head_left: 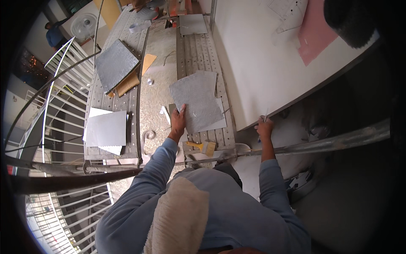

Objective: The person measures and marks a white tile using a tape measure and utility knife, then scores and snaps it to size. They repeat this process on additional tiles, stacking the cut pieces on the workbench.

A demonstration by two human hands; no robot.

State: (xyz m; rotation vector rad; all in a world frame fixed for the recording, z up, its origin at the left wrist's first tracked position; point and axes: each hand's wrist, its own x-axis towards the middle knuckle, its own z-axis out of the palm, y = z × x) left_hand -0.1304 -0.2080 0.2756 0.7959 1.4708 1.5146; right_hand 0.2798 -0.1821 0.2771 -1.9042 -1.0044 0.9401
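My left hand (178, 121) grips the left edge of a grey textured sheet (195, 101), its thumb lying on top. White sheets (220, 123) show from under the grey one, on the perforated metal plank. My right hand (265, 127) is closed around a slim, pale, pen-like tool (266, 113), too small to name surely. That hand is beside the lower edge of the large white wall panel (249, 84). A flat paintbrush (207, 147) with a yellow handle lies below the grey sheet, nearer to me.
More sheets (107, 129) and a dark grey stack (117, 65) lie on the left plank. A grey sheet (193, 24) lies farther off. A metal pipe (330, 142) crosses at right; white railings (63, 131) stand left. Another person (55, 36) is by a fan (83, 26).
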